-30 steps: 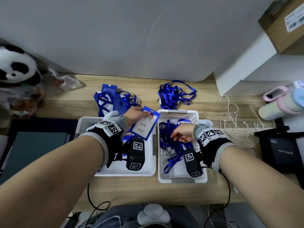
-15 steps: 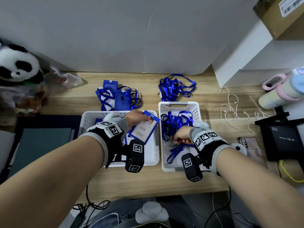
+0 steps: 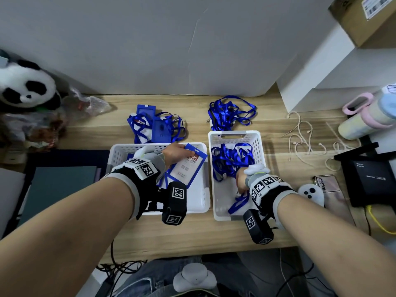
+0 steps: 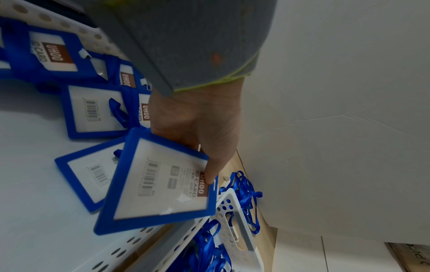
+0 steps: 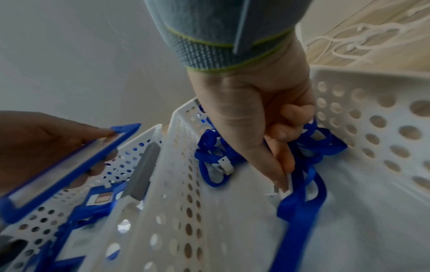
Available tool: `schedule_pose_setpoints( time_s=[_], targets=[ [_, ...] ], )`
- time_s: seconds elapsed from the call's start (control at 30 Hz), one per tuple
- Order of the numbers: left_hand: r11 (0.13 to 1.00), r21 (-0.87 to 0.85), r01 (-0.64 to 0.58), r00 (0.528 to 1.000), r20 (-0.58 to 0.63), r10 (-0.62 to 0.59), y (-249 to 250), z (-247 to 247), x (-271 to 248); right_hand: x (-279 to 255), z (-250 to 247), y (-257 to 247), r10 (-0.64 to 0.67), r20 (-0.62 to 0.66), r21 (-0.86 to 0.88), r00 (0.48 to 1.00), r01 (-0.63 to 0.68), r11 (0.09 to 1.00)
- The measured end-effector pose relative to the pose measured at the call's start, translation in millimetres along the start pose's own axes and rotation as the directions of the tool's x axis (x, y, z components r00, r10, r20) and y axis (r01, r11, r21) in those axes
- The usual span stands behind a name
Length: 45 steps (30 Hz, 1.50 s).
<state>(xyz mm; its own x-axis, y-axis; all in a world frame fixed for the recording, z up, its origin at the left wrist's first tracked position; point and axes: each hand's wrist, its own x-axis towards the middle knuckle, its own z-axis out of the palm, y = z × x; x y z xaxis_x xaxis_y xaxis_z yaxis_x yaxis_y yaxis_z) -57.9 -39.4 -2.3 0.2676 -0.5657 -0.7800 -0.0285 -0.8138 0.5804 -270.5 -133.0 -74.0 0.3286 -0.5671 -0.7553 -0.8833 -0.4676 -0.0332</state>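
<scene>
My left hand (image 3: 174, 154) (image 4: 200, 147) holds a blue-framed ID card holder (image 3: 186, 168) (image 4: 160, 184) tilted above the left white basket (image 3: 200, 202), thumb pressed on its top edge. More blue card holders (image 4: 93, 112) lie in that basket. My right hand (image 3: 242, 181) (image 5: 263, 132) is down inside the right white basket (image 3: 216, 146) (image 5: 186, 184), thumb and fingers pinching the white clip end of a blue lanyard (image 5: 300, 202) (image 3: 237, 203). A tangle of blue lanyards (image 3: 232, 160) fills the basket's far half.
Behind the baskets on the wooden desk (image 3: 192, 234) lie a pile of finished holders with lanyards (image 3: 156, 125) and loose blue lanyards (image 3: 230, 113). A panda toy (image 3: 23, 86) sits far left, white cords (image 3: 306, 140), a phone (image 3: 327, 185) and a black box (image 3: 372, 181) right.
My right hand has dropped deeper into the right basket, drawn toward the near side, and closed on a lanyard's clip end. The left hand keeps the same card holder almost still.
</scene>
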Motion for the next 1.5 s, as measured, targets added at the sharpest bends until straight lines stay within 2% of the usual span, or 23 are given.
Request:
schedule_pose_setpoints(
  time_s=[0.1,0.3,0.53,0.57,0.63,0.7,0.77,0.87,0.93,1.03,1.13,1.23,1.27,1.3,1.37,1.4,1.5],
  targets=[
    [1.0,-0.001,-0.009,1.0,-0.014,0.009,-1,-4,-3,2,3,5,-0.001,-0.013,-0.09,1.0,0.0,0.996],
    [1.0,0.006,-0.008,1.0,-0.019,0.008,-2,-6,-7,-6,5,3,0.007,-0.082,-0.013,0.997,-0.009,1.0],
    [1.0,0.012,-0.013,1.0,-0.024,0.013,0,-3,-10,-13,-30,-14,-0.046,0.062,-0.01,0.997,0.047,0.999],
    [1.0,0.005,-0.014,1.0,-0.027,0.014,0,-3,-11,-16,-39,-20,-0.073,0.071,0.036,0.995,0.07,0.997],
    [1.0,-0.019,-0.023,0.999,-0.036,0.023,1,-3,-12,-21,-57,-26,-0.137,0.031,0.269,0.99,0.124,0.955],
    [0.999,-0.036,-0.039,0.998,-0.041,0.038,2,-2,-12,-29,-73,-30,-0.178,-0.034,0.539,0.983,0.168,0.825],
    [0.997,-0.057,-0.047,0.998,-0.047,0.045,2,-3,-12,-36,-89,-35,-0.175,-0.078,0.78,0.981,0.169,0.602],
    [0.993,-0.099,-0.061,0.997,-0.043,0.057,3,-5,-13,-54,-114,-41,-0.162,-0.168,0.934,0.972,0.209,0.288],
    [0.991,-0.111,-0.076,0.996,-0.045,0.071,4,-7,-13,-64,-128,-44,-0.203,-0.239,0.951,0.95,0.271,0.147],
    [0.983,-0.153,-0.102,0.993,-0.066,0.093,9,-9,-16,-79,-145,-51,-0.283,-0.346,0.931,0.895,0.364,0.013],
    [0.969,-0.204,-0.136,0.989,-0.078,0.122,15,-12,-21,-99,-165,-60,-0.357,-0.465,0.885,0.81,0.432,-0.172],
    [0.967,-0.205,-0.151,0.987,-0.091,0.135,20,-19,-25,-116,-184,-66,-0.399,-0.553,0.827,0.731,0.426,-0.366],
    [0.965,-0.211,-0.154,0.986,-0.095,0.136,20,-22,-25,-118,-187,-66,-0.407,-0.564,0.817,0.719,0.415,-0.4],
    [0.964,-0.214,-0.158,0.985,-0.101,0.139,20,-24,-26,-118,-189,-66,-0.407,-0.562,0.819,0.72,0.414,-0.397],
    [0.961,-0.212,-0.178,0.981,-0.11,0.157,20,-26,-27,-119,-187,-66,-0.391,-0.543,0.837,0.743,0.44,-0.327],
    [0.961,-0.208,-0.181,0.981,-0.106,0.162,20,-27,-26,-121,-185,-67,-0.387,-0.546,0.835,0.743,0.442,-0.327],
    [0.956,-0.225,-0.189,0.98,-0.11,0.168,17,-32,-26,-129,-188,-69,-0.41,-0.608,0.775,0.68,0.398,-0.491]
  ],
)
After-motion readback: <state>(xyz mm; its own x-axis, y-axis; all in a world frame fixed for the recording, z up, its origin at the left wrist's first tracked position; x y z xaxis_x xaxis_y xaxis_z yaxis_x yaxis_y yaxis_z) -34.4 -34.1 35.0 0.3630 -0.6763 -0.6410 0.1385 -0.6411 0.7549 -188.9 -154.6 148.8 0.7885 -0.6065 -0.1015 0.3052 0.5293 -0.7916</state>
